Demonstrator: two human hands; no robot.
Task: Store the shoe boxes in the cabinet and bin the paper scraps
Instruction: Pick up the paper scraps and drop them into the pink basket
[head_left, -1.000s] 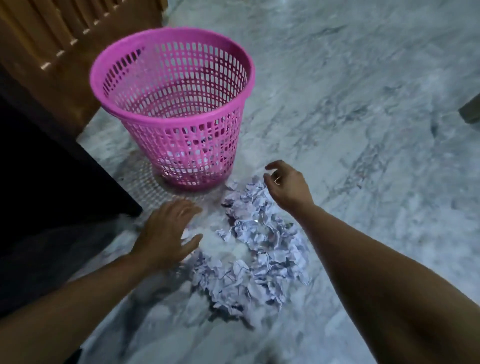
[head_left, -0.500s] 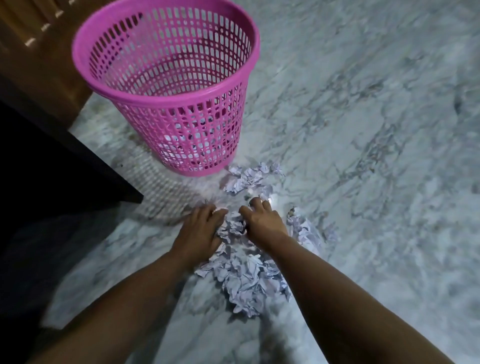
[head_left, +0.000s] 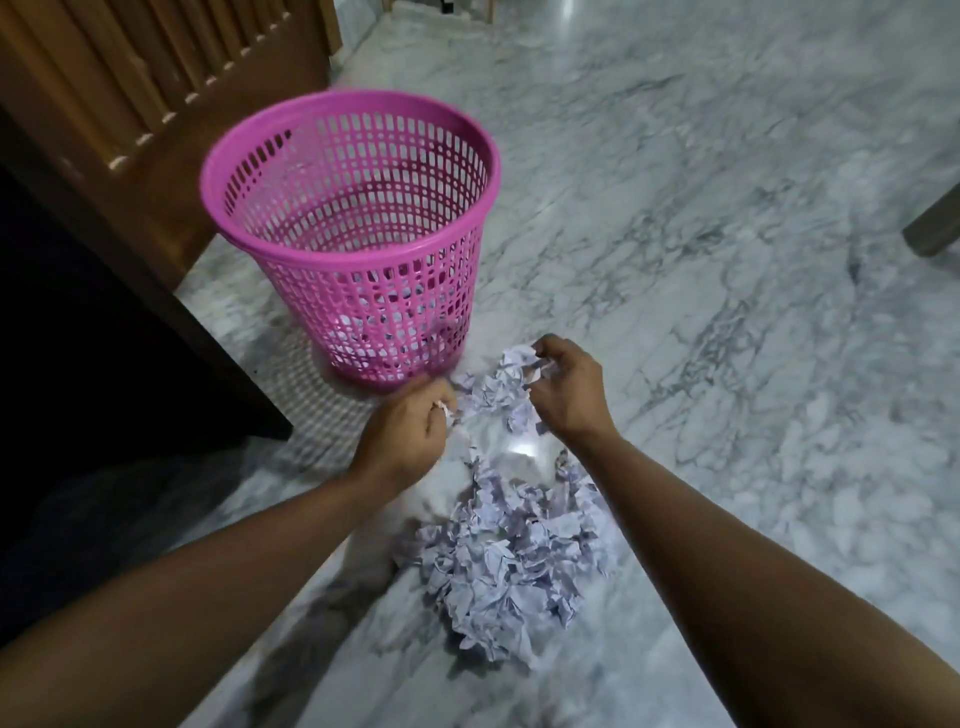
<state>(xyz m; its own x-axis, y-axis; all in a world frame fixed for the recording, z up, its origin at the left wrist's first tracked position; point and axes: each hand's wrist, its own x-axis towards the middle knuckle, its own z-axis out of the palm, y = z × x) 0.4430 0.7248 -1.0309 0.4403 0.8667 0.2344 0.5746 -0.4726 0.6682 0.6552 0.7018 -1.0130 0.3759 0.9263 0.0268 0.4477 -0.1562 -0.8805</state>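
My left hand (head_left: 402, 436) and right hand (head_left: 569, 392) both grip crumpled paper scraps (head_left: 506, 561) over marble floor (head_left: 727, 260), beside pink bin (head_left: 353, 234).

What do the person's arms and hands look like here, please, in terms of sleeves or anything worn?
Both forearms are bare up to the frame's edge, with no sleeve, watch or bracelet showing. The left hand and right hand wear no gloves. Whether either wears a ring cannot be told, since the fingers are partly hidden and slightly blurred.
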